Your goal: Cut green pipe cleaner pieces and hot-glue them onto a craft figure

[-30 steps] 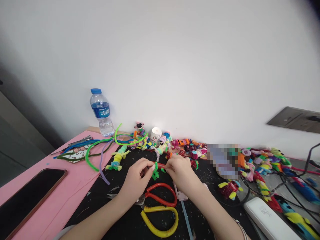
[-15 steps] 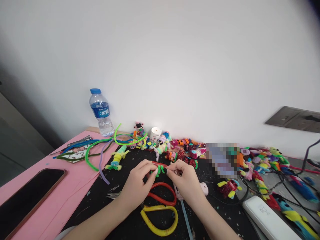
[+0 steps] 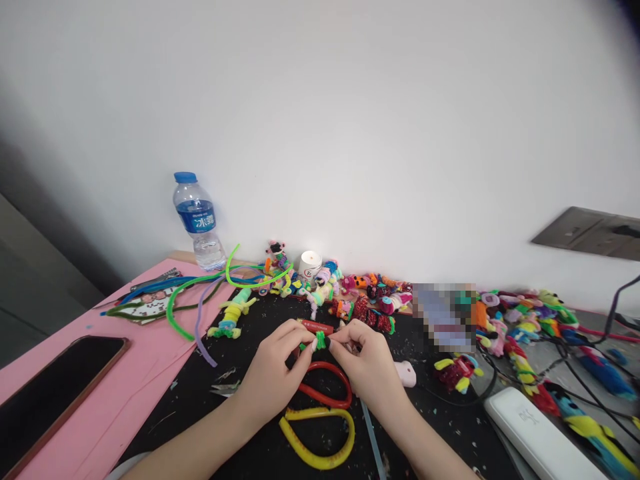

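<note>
Between my two hands is a small green coil of pipe cleaner [image 3: 321, 341], pinched at either end by thumb and fingers. My left hand [image 3: 284, 360] grips its left side, and my right hand [image 3: 364, 353] its right side. Just behind the fingertips lies a red strip with white print [image 3: 320, 327]. Scissors with one red and one yellow handle [image 3: 320, 461] lie on the black mat [image 3: 200, 427] below the hands; their pivot is hidden by my left hand. Under my right hand lies a pale pink glue gun [image 3: 406, 373] with a translucent stick [image 3: 373, 437].
Finished pipe-cleaner figures [image 3: 373, 313] line the wall, with more at the right beside cables and a white power bank [image 3: 537, 427]. On the left are a phone [image 3: 60, 393], loose pipe cleaners [image 3: 175, 313] and a water bottle [image 3: 197, 223]. A paper cup [image 3: 310, 265] stands at the back.
My right hand has turned and lowered, and both hands now pinch the green coil from opposite sides. The coil looks more compact than half a second ago. The view has shifted slightly.
</note>
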`<state>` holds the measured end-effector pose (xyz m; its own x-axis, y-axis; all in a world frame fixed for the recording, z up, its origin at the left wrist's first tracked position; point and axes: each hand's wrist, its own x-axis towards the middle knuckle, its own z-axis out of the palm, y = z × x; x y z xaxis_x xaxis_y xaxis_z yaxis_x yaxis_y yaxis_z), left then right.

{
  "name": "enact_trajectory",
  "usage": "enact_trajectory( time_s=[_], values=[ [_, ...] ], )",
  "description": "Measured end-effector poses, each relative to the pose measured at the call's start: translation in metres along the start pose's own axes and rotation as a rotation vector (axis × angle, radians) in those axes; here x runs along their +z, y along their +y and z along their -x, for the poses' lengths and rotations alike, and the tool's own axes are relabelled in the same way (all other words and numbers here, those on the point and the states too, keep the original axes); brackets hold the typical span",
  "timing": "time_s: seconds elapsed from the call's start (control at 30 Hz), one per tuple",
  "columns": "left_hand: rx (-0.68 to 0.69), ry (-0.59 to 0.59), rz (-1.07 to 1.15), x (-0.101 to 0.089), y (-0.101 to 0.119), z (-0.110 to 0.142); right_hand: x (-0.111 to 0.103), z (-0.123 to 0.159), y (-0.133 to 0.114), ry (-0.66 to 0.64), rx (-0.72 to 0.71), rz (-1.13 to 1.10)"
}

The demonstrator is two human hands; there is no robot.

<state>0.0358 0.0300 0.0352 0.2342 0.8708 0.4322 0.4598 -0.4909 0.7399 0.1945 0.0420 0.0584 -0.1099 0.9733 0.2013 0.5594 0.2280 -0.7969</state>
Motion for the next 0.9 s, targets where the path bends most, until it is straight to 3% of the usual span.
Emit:
enact_trajectory(
  time_s=[0.9],
  values=[
    [0.01, -0.007, 0.036, 0.0012, 0.0007, 0.0004, 0.005, 0.0045, 0.0042, 0.03, -0.092, 0.07]
  ],
)
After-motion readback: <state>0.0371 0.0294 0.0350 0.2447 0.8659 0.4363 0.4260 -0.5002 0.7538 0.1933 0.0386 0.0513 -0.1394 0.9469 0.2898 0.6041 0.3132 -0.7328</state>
